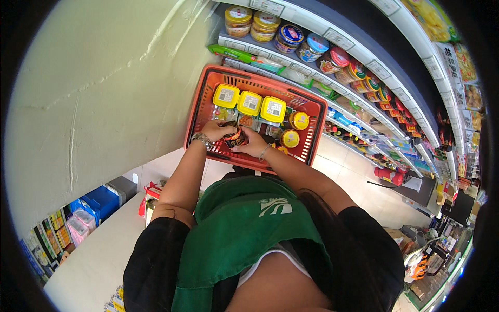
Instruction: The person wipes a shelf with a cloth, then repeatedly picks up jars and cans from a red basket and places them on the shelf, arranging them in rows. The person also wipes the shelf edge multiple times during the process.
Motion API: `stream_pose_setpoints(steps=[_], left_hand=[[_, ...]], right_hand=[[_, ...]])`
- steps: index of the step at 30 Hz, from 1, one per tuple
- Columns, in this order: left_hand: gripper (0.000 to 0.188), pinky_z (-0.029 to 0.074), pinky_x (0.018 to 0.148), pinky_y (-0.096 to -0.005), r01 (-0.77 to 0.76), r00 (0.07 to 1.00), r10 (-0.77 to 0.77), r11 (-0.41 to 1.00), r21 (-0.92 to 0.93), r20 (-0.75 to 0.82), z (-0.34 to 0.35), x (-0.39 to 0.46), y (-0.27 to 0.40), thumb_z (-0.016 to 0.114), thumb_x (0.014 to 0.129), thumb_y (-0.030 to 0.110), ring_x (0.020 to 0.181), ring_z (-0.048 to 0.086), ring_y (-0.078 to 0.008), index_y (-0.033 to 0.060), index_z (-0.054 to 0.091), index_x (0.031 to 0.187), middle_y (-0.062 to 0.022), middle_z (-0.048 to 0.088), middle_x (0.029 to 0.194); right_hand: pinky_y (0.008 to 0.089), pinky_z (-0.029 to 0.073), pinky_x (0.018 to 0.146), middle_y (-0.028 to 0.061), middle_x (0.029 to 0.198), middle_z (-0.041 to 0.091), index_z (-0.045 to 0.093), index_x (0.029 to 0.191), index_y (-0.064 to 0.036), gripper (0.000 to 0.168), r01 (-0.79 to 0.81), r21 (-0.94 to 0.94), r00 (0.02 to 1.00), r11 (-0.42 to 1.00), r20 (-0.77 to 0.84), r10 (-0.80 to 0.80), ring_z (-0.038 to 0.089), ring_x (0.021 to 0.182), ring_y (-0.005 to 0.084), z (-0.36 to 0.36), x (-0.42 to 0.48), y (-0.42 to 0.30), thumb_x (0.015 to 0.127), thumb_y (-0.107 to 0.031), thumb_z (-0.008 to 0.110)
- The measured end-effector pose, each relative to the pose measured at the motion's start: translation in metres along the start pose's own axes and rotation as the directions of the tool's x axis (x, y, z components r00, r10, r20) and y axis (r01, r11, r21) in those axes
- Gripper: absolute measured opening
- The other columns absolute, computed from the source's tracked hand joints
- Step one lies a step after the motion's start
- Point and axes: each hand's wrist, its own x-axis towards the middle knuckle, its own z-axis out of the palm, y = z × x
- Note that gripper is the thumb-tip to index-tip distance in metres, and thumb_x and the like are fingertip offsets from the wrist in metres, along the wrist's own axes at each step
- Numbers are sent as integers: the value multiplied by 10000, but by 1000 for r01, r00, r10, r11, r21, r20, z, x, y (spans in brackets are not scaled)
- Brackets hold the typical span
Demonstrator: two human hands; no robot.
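Both my hands hold one dark jar with a black and red label [233,137] over the near left part of a red plastic shopping basket [255,75]. My left hand [213,132] covers the jar's upper left side, and my right hand [251,143] is around its right side. Behind them in the basket stand three yellow-lidded tubs [249,103] in a row, with pale labels on their lids. Several round jars with yellow lids [290,139] stand at the basket's right side. Small packages [248,121] lie partly hidden beside my fingers.
Store shelves curve along the right, holding jars with coloured lids [289,38] and bagged goods [298,75]. A pale wall [117,85] rises close on the left. A red fire extinguisher [389,176] lies or stands farther right. Blue bins [99,202] are at lower left.
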Motion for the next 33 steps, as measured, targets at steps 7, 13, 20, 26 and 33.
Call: stream_pose_setpoints(steps=[7,13,20,26,33], left_hand=[[641,521,754,-293,-49,999,44,953,-299,-22,42,-6,53,777,758,379,858,639,-170,-99,587,1141,-128,669,1004],[545,509,763,-290,-11,991,68,895,-447,112,89,-9,107,719,818,402,892,610,-140,-26,572,1121,-92,633,1017],[401,514,768,-288,-10,955,172,832,-554,241,157,-18,182,667,869,368,924,606,-127,49,588,1098,-25,625,1013],[353,493,823,-296,-101,890,335,807,-582,311,228,-16,243,620,912,282,989,582,-118,64,555,1181,-13,608,1083],[562,461,827,-256,-331,770,526,813,-479,361,323,-24,314,584,928,169,986,543,-98,9,338,1408,-37,567,1138]], right_hand=[[323,479,900,91,1126,614,435,1289,15,694,8,320,993,947,-112,29,593,1008,161,-35,-33,-9,717,-113,808],[298,478,854,130,1080,636,515,1221,44,711,114,253,938,961,-346,-20,598,961,168,-80,-75,-26,689,-314,821],[294,493,816,75,1029,648,551,1168,20,554,126,243,873,962,-487,9,603,920,138,-153,-140,-36,725,-209,791],[264,519,794,69,1032,647,525,1190,29,523,336,378,793,863,-607,-43,616,910,117,-216,-207,-44,745,-84,777],[243,525,678,68,947,665,474,1274,59,619,378,316,594,870,-803,34,634,801,102,-298,-282,-39,752,-111,759]])
